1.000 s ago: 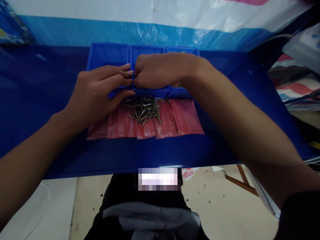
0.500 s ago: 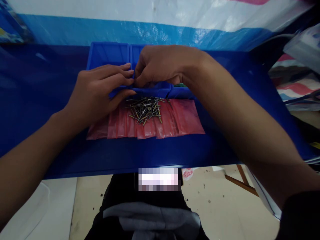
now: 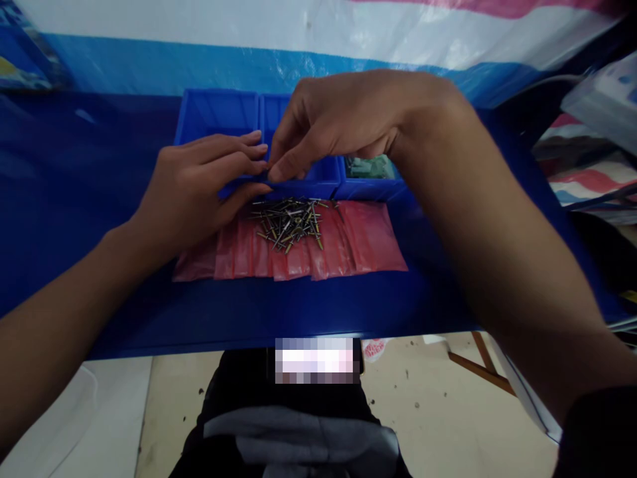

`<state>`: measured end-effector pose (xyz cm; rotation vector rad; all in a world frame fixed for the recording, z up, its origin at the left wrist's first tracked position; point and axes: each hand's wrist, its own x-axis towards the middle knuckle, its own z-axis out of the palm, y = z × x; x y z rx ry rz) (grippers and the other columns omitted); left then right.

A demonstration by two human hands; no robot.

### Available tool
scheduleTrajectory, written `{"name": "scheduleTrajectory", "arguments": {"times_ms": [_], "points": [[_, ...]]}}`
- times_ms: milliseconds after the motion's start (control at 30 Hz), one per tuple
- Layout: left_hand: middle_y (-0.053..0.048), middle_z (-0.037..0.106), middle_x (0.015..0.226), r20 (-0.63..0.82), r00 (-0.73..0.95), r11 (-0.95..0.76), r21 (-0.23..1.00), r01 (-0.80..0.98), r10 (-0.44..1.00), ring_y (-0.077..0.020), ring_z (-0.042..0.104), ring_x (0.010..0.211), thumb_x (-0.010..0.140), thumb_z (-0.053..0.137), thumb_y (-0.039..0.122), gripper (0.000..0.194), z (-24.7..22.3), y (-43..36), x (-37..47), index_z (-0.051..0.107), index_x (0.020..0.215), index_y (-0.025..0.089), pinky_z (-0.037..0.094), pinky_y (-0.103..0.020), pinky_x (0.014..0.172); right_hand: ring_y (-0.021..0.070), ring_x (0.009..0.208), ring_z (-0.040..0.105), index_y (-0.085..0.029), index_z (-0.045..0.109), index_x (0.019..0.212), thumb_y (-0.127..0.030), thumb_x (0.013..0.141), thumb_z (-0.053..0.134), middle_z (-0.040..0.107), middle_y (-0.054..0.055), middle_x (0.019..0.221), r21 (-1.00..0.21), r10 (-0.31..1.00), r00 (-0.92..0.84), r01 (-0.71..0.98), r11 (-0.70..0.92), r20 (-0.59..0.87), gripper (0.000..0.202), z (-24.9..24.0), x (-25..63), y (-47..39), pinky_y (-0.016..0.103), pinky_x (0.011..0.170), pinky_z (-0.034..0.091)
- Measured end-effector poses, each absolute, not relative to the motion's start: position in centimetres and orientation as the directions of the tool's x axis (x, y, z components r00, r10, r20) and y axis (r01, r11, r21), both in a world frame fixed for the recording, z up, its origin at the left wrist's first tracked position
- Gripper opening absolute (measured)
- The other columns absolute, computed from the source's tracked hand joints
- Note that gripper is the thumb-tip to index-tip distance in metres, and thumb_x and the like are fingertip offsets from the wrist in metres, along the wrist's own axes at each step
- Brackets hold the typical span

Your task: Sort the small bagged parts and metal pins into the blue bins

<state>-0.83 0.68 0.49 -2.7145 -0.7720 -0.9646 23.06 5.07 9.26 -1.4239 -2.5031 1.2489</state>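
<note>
My left hand (image 3: 202,176) rests at the front of the left blue bin (image 3: 219,106), fingers stretched out and thumb apart. Its fingertips lie beside the wall shared with the middle blue bin (image 3: 321,174). Over that middle bin, my right hand (image 3: 338,126) bends down with thumb and forefinger pinched together, close to the left fingertips. Whatever the pinch holds is hidden or too small to name. In front of the bins, a pile of blind rivets (image 3: 291,222), silver and gold-coloured, lies on a row of overlapping red plastic bags (image 3: 371,239).
A right blue bin (image 3: 368,189) contains green-and-clear packets (image 3: 369,167), partly behind my right wrist. Everything stands on a blue table (image 3: 279,312) against a striped plastic sheet (image 3: 164,63). A phone (image 3: 316,360) with a blurred screen lies on my lap below the table edge.
My right hand has risen a little out of the middle bin, and its wrist has shifted up and right, showing more of the green packets. My left hand stays nearly in place.
</note>
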Motion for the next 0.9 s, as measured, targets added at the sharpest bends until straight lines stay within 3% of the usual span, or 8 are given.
{"name": "scheduleTrajectory", "arguments": {"times_ms": [100, 267, 500, 567, 633, 700, 767, 900], "points": [[0.001, 0.078, 0.132, 0.628, 0.658, -0.849, 0.009, 0.528, 0.416, -0.0257, 0.074, 0.132, 0.109, 0.067, 0.034, 0.018, 0.5, 0.7, -0.9, 0.069, 0.119, 0.019, 0.070, -0.048, 0.107, 0.0010, 0.047, 0.047, -0.019, 0.087, 0.095, -0.034, 0.089, 0.086, 0.057, -0.008, 0.061, -0.611, 0.753, -0.589, 0.721, 0.326, -0.293, 0.016, 9.3, 22.9, 4.7, 0.016, 0.034, 0.011], [0.001, 0.078, 0.132, 0.624, 0.664, -0.849, -0.003, 0.529, 0.412, -0.0249, 0.074, 0.133, 0.110, 0.065, 0.037, 0.021, 0.4, 0.8, -0.9, 0.069, 0.120, 0.019, 0.070, -0.047, 0.107, 0.0007, 0.034, 0.030, -0.018, 0.086, 0.090, -0.026, 0.085, 0.081, 0.059, -0.010, 0.055, -0.590, 0.786, -0.554, 0.742, 0.317, -0.275, 0.011, 9.5, 22.6, 4.3, 0.017, 0.028, 0.015], [-0.004, 0.080, 0.128, 0.642, 0.661, -0.868, 0.015, 0.497, 0.389, -0.0259, 0.074, 0.133, 0.108, 0.067, 0.036, 0.020, 0.4, 0.9, -0.7, 0.071, 0.119, 0.018, 0.070, -0.046, 0.109, 0.0001, 0.032, 0.029, -0.014, 0.089, 0.095, -0.018, 0.082, 0.081, 0.067, -0.003, 0.062, -0.627, 0.780, -0.575, 0.708, 0.325, -0.246, 0.016, 10.0, 23.3, 4.5, 0.017, 0.024, 0.012], [-0.003, 0.079, 0.129, 0.639, 0.661, -0.866, 0.015, 0.499, 0.392, -0.0259, 0.074, 0.134, 0.108, 0.068, 0.035, 0.019, 0.4, 0.9, -0.7, 0.070, 0.119, 0.019, 0.070, -0.046, 0.109, 0.0014, 0.033, 0.037, -0.012, 0.089, 0.097, -0.017, 0.083, 0.083, 0.069, -0.002, 0.062, -0.654, 0.782, -0.579, 0.687, 0.317, -0.229, 0.016, 10.0, 23.4, 4.6, 0.016, 0.024, 0.014], [-0.005, 0.079, 0.129, 0.638, 0.662, -0.865, 0.015, 0.501, 0.394, -0.0257, 0.074, 0.134, 0.107, 0.070, 0.032, 0.018, 0.4, 0.8, -0.6, 0.071, 0.117, 0.018, 0.069, -0.044, 0.110, 0.0044, 0.043, 0.055, -0.012, 0.089, 0.096, -0.015, 0.084, 0.084, 0.073, -0.002, 0.064, -0.697, 0.785, -0.582, 0.653, 0.296, -0.212, 0.014, 10.1, 23.5, 4.6, 0.011, 0.029, 0.030], [-0.006, 0.080, 0.127, 0.641, 0.661, -0.867, 0.013, 0.499, 0.390, -0.0252, 0.074, 0.133, 0.105, 0.073, 0.031, 0.017, 0.4, 0.8, -0.6, 0.071, 0.116, 0.017, 0.068, -0.042, 0.111, 0.0068, 0.059, 0.071, -0.014, 0.088, 0.095, -0.011, 0.085, 0.085, 0.077, -0.003, 0.068, -0.747, 0.784, -0.587, 0.610, 0.263, -0.203, 0.010, 10.4, 23.8, 4.4, 0.006, 0.043, 0.048], [-0.007, 0.080, 0.126, 0.649, 0.657, -0.868, 0.013, 0.496, 0.385, -0.0244, 0.074, 0.133, 0.105, 0.073, 0.030, 0.016, 0.4, 0.8, -0.6, 0.071, 0.115, 0.017, 0.068, -0.040, 0.111, 0.0073, 0.070, 0.077, -0.016, 0.088, 0.094, -0.010, 0.085, 0.087, 0.081, -0.004, 0.075, -0.782, 0.768, -0.609, 0.570, 0.250, -0.198, 0.011, 10.6, 24.3, 4.4, 0.005, 0.055, 0.057], [-0.008, 0.080, 0.128, 0.641, 0.658, -0.871, 0.032, 0.491, 0.395, -0.0237, 0.074, 0.134, 0.107, 0.070, 0.031, 0.017, 0.4, 0.8, -0.6, 0.071, 0.117, 0.017, 0.068, -0.041, 0.112, 0.0125, 0.081, 0.082, -0.018, 0.089, 0.100, -0.012, 0.081, 0.091, 0.085, -0.002, 0.086, -0.769, 0.657, -0.726, 0.535, 0.350, -0.206, 0.020, 10.9, 25.2, 4.5, 0.007, 0.067, 0.063]]}}
